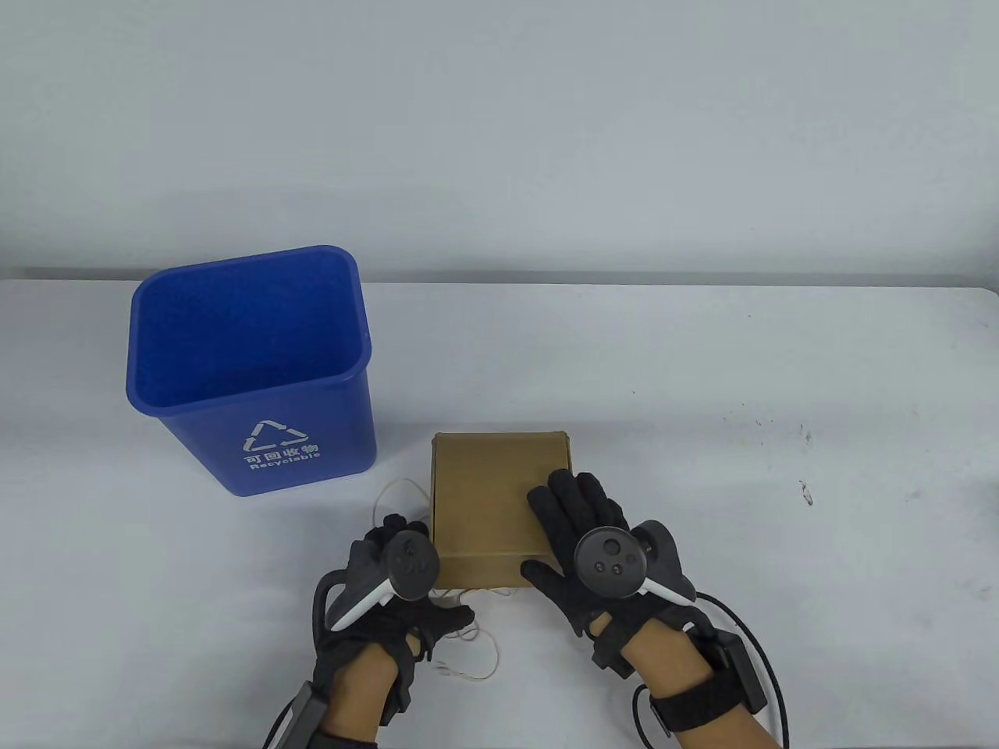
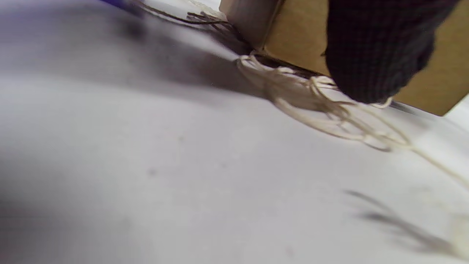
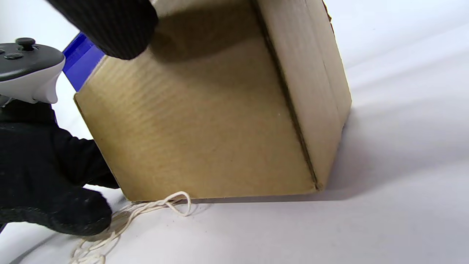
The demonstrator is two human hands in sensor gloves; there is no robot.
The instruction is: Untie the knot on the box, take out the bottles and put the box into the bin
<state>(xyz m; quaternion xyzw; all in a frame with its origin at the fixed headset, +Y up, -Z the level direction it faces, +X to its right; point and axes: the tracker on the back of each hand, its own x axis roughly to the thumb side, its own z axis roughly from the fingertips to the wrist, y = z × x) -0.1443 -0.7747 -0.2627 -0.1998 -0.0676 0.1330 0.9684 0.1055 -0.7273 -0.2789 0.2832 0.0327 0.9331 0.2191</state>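
Box lies closed between the hands, string already off its top

Largest, the blue bin waits beyond the left hand. Right hand lies flat with straight fingers on the lid, likely steadying it. Left hand sits at the box's near corner by the loose string; whether it pinches the string I cannot tell

Loose string is tangled on the table right in front of the cardboard box; recycling bin blocks the left, right side's wide open.
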